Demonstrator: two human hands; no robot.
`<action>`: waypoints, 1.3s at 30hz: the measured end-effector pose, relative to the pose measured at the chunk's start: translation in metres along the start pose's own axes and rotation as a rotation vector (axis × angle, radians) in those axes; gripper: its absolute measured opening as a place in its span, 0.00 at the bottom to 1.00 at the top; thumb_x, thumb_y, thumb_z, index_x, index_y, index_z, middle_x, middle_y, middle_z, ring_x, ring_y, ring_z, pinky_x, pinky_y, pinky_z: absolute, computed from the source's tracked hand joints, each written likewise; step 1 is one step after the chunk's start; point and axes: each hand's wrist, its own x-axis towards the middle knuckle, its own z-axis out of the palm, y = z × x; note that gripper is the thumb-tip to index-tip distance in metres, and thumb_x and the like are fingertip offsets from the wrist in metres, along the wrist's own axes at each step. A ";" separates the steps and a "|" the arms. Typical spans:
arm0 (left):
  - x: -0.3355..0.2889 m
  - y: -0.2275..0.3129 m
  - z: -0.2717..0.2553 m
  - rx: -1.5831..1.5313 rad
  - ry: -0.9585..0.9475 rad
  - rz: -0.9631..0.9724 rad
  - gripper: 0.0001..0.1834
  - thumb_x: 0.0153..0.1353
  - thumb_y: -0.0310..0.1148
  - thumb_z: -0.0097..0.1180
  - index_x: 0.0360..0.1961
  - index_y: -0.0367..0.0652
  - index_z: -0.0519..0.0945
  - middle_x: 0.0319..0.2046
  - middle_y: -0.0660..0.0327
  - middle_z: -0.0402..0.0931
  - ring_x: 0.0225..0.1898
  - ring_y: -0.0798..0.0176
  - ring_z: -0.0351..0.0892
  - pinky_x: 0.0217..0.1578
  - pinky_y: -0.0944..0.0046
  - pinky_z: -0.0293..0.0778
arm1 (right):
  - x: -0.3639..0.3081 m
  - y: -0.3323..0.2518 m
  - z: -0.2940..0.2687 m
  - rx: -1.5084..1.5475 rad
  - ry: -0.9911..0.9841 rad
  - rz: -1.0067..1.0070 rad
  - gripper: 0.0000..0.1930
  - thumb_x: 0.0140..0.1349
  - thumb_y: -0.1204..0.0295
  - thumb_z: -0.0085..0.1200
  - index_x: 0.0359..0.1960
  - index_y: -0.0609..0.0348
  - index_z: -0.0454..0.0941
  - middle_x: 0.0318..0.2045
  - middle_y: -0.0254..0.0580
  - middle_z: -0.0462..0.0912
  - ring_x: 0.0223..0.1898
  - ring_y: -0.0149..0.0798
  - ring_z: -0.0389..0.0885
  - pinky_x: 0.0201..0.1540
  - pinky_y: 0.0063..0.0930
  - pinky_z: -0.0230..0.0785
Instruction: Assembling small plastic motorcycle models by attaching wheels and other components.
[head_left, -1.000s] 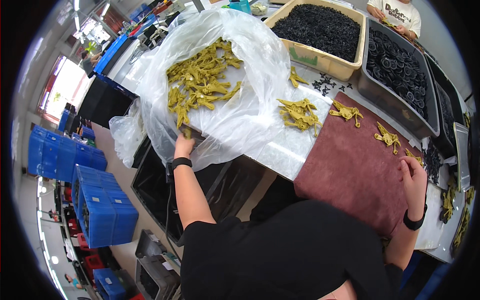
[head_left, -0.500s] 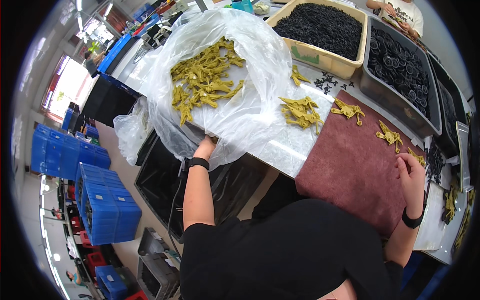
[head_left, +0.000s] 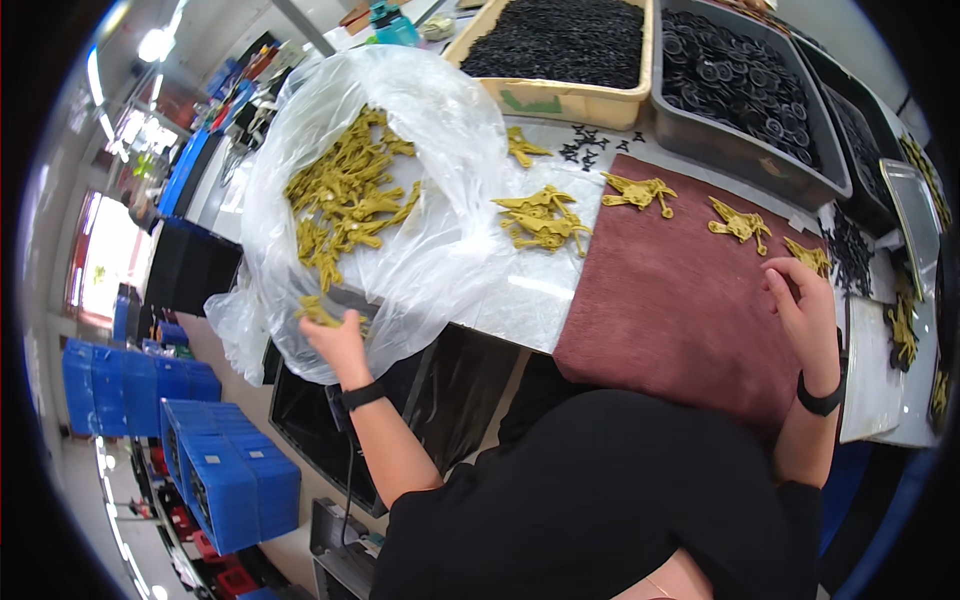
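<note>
At the near lip of a clear plastic bag (head_left: 455, 130), my left hand (head_left: 338, 348) has its fingers and thumb closed round an olive-yellow moulded part (head_left: 316, 309). Beyond it in the bag lies a heap of similar yellow parts (head_left: 350, 190). My right hand (head_left: 808, 315) is over the right side of a maroon cloth (head_left: 670, 310), fingers loosely bent and apart, nothing visible in them. Just past its fingertips lies one yellow part (head_left: 808, 256), partly hidden. Two more, a middle one (head_left: 740, 226) and a left one (head_left: 640, 192), are on the cloth's far edge.
Several yellow parts (head_left: 545, 220) lie between bag and cloth, near small black pieces (head_left: 582, 150). Behind stand a cream bin (head_left: 570, 100) of black pieces and a grey bin (head_left: 740, 150) of black rings. Blue crates (head_left: 230, 480) stand on the floor at left.
My left hand has moved left from under the bag's edge and now has a yellow part in its fingers. My right hand stays by the cloth's right side. The view has shifted.
</note>
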 end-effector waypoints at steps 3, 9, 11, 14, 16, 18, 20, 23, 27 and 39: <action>-0.009 0.049 -0.006 -0.089 0.126 0.165 0.39 0.47 0.29 0.61 0.59 0.31 0.56 0.52 0.43 0.63 0.54 0.48 0.65 0.57 0.55 0.61 | 0.000 -0.001 0.005 0.000 0.005 0.004 0.05 0.61 0.77 0.51 0.36 0.66 0.77 0.23 0.36 0.77 0.22 0.25 0.74 0.25 0.18 0.65; -0.074 0.161 0.043 -0.397 -0.425 0.711 0.35 0.45 0.26 0.60 0.56 0.34 0.60 0.49 0.45 0.64 0.51 0.44 0.65 0.54 0.52 0.61 | -0.004 -0.010 0.021 0.008 -0.035 -0.052 0.06 0.59 0.76 0.54 0.36 0.65 0.78 0.26 0.44 0.79 0.26 0.35 0.77 0.30 0.25 0.68; -0.087 0.176 0.062 -0.316 -0.434 0.961 0.33 0.42 0.25 0.60 0.53 0.36 0.62 0.47 0.47 0.65 0.50 0.43 0.66 0.52 0.51 0.61 | -0.006 -0.014 0.026 -0.027 -0.037 -0.104 0.06 0.58 0.76 0.54 0.36 0.65 0.78 0.27 0.45 0.80 0.26 0.37 0.78 0.30 0.26 0.69; -0.092 0.177 0.071 -0.236 -0.501 1.057 0.33 0.40 0.23 0.60 0.51 0.38 0.63 0.46 0.49 0.67 0.50 0.43 0.65 0.51 0.51 0.60 | -0.011 -0.020 0.030 -0.059 -0.064 -0.121 0.06 0.58 0.76 0.54 0.35 0.65 0.78 0.27 0.47 0.80 0.27 0.40 0.79 0.30 0.28 0.70; -0.090 0.170 0.070 -0.262 -0.458 1.040 0.33 0.40 0.23 0.60 0.51 0.37 0.63 0.47 0.49 0.66 0.49 0.43 0.66 0.51 0.51 0.60 | -0.011 -0.018 0.032 -0.063 -0.105 -0.096 0.06 0.58 0.76 0.54 0.35 0.65 0.78 0.28 0.48 0.80 0.27 0.43 0.79 0.31 0.29 0.70; -0.086 0.162 0.069 -0.307 -0.373 0.921 0.33 0.42 0.23 0.60 0.52 0.36 0.62 0.47 0.47 0.66 0.47 0.43 0.66 0.49 0.50 0.61 | -0.013 -0.016 0.033 -0.072 -0.102 -0.079 0.06 0.58 0.76 0.54 0.35 0.65 0.77 0.28 0.48 0.80 0.28 0.43 0.79 0.31 0.30 0.71; -0.073 0.161 0.063 -0.346 -0.300 0.757 0.33 0.46 0.26 0.60 0.54 0.34 0.60 0.46 0.43 0.65 0.46 0.39 0.65 0.49 0.49 0.62 | -0.013 -0.019 0.035 -0.073 -0.117 -0.075 0.06 0.58 0.76 0.53 0.35 0.65 0.77 0.28 0.49 0.80 0.28 0.43 0.79 0.31 0.30 0.71; -0.038 0.152 0.065 -0.259 -0.340 0.642 0.31 0.51 0.28 0.58 0.55 0.32 0.60 0.48 0.40 0.65 0.48 0.37 0.65 0.50 0.48 0.63 | -0.011 -0.024 0.039 -0.064 -0.134 -0.076 0.06 0.57 0.76 0.53 0.35 0.65 0.77 0.28 0.49 0.80 0.28 0.44 0.79 0.31 0.31 0.71; -0.007 0.128 0.093 -0.228 -0.676 0.495 0.25 0.59 0.31 0.53 0.54 0.29 0.62 0.53 0.38 0.64 0.54 0.38 0.63 0.51 0.48 0.63 | -0.008 -0.029 0.045 -0.072 -0.170 -0.120 0.06 0.57 0.76 0.53 0.34 0.65 0.77 0.29 0.49 0.80 0.28 0.45 0.79 0.32 0.31 0.71; -0.107 0.224 0.029 -0.793 -1.338 0.586 0.17 0.67 0.31 0.46 0.54 0.31 0.67 0.40 0.55 0.77 0.38 0.63 0.79 0.41 0.68 0.72 | 0.000 -0.045 0.070 0.224 -0.008 -0.255 0.10 0.61 0.76 0.50 0.44 0.62 0.77 0.33 0.44 0.80 0.30 0.40 0.79 0.35 0.27 0.71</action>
